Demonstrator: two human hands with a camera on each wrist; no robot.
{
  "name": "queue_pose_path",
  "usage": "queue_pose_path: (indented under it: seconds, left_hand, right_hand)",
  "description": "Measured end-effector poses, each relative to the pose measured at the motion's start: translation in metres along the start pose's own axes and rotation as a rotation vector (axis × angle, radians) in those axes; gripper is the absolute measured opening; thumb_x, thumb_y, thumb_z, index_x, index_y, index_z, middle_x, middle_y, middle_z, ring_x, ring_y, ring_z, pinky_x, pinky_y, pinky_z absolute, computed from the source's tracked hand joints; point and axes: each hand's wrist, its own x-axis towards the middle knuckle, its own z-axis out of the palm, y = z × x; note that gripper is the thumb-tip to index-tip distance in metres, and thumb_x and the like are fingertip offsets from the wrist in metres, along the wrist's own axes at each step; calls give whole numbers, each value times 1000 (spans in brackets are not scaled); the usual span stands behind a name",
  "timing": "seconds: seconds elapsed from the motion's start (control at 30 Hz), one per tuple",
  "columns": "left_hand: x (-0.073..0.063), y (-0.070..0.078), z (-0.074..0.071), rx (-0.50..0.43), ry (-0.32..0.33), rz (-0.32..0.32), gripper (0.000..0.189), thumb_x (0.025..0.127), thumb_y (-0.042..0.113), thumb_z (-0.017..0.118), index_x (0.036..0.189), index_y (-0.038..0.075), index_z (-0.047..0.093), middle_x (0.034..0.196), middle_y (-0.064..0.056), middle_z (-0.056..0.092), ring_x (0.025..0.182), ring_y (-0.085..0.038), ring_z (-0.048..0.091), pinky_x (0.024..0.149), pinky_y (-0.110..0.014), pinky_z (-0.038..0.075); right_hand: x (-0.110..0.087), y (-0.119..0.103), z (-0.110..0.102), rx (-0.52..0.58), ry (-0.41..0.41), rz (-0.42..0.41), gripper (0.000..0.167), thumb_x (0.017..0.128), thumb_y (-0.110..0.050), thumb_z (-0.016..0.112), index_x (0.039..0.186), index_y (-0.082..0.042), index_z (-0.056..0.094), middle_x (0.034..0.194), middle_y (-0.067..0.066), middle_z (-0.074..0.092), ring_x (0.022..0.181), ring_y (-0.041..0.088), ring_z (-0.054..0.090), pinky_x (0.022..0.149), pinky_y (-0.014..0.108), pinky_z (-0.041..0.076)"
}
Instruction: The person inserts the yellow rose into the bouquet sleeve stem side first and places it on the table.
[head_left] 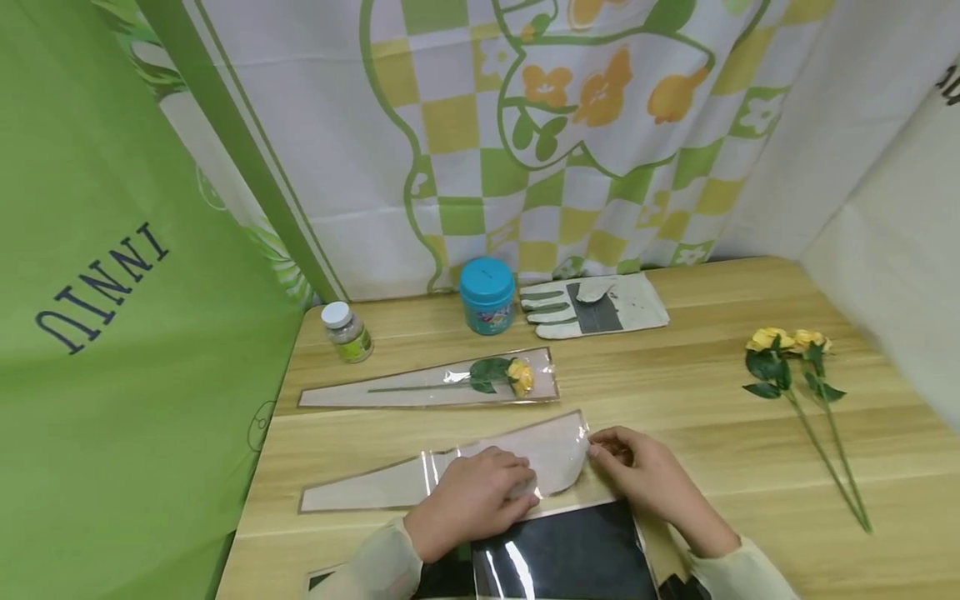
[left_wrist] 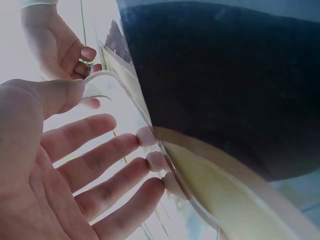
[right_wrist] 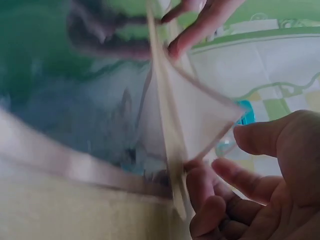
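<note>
A long tapered flower sleeve (head_left: 375, 490), pale with a brown border and a clear glossy front, lies in front of me, its wide end to the right. My left hand (head_left: 480, 492) rests over its middle, fingers spread and slightly bent against the film in the left wrist view. At the wide end is my right hand (head_left: 651, 475), its thumb and fingertips right at the edge. In the right wrist view, the right thumb (right_wrist: 255, 137) and index finger stand apart beside the sleeve's corner (right_wrist: 205, 112). A dark glossy sheet (head_left: 570, 550) lies just below the hands.
Behind lies another sleeve with a yellow rose (head_left: 519, 377) inside. Two yellow roses (head_left: 787, 350) lie at the right. Along the back stand a small white-lidded jar (head_left: 347, 332) and a blue tub (head_left: 487, 296), with a work glove (head_left: 600, 307) beside it. Curtains hang behind the table.
</note>
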Motion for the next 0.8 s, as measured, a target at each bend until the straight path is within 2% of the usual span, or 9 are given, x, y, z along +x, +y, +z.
queue_pose_path:
  seconds: [0.07,0.2,0.33,0.4,0.5,0.57,0.63,0.73,0.8]
  left_hand:
    - [-1,0,-1,-2,-3,-6,35,102,47,58,120,22,74,124,7,68,111,-12,62,75,-33,62]
    - [-1,0,-3,-8,-7,-12,34,101,47,59,121,23,74,124,8,68,111,-12,62,75,-33,61]
    - [1,0,-4,-21,9,-26,33,100,47,60,119,24,74,117,10,69,105,-11,64,69,-34,61]
    - [3,-2,-4,-57,18,-52,32,99,47,62,117,25,75,111,11,70,99,-11,65,65,-33,60]
    - [7,-4,-2,-173,29,-124,29,99,45,63,113,25,78,105,13,72,95,-8,65,66,-32,59]
    - [10,-6,0,-304,29,-189,26,99,43,64,111,25,79,103,15,71,92,-5,64,69,-29,58]
    - [12,-8,0,-487,38,-256,24,100,39,65,109,22,80,101,15,71,89,-2,64,73,-25,57]
    - [16,-11,-1,-884,66,-364,24,101,31,66,106,11,79,95,7,74,80,-8,67,68,-25,59]
    - [19,-13,-3,-1152,90,-426,23,101,25,67,104,4,77,92,-2,75,77,-16,70,64,-29,62]
  right_hand:
    - [5,0,0,2,5,41,27,100,-27,69,115,-4,71,92,-1,71,79,12,63,67,29,55]
    - [10,2,1,54,30,53,25,97,-20,72,114,-2,69,89,2,72,75,14,65,64,27,55]
    - [8,-3,5,173,65,38,27,93,-11,76,115,0,65,85,7,73,69,15,65,57,25,54]
    - [7,-8,8,228,77,9,29,91,-7,78,114,1,63,83,9,73,66,15,65,55,25,54]
    - [6,-19,15,262,87,-63,28,89,-4,79,110,2,62,80,7,73,64,15,65,53,25,54]
    - [6,-25,19,261,89,-104,26,88,-3,79,107,0,63,78,3,73,64,15,65,53,25,55]
    - [6,-30,24,260,81,-124,25,88,-3,80,105,-2,62,77,-1,72,63,14,65,53,25,55]
    - [7,-36,30,265,64,-136,27,86,-3,82,104,-3,61,76,-4,72,64,14,65,54,25,56]
    - [6,-39,33,260,55,-149,29,84,-2,83,102,-4,60,76,-5,71,64,14,65,53,25,55]
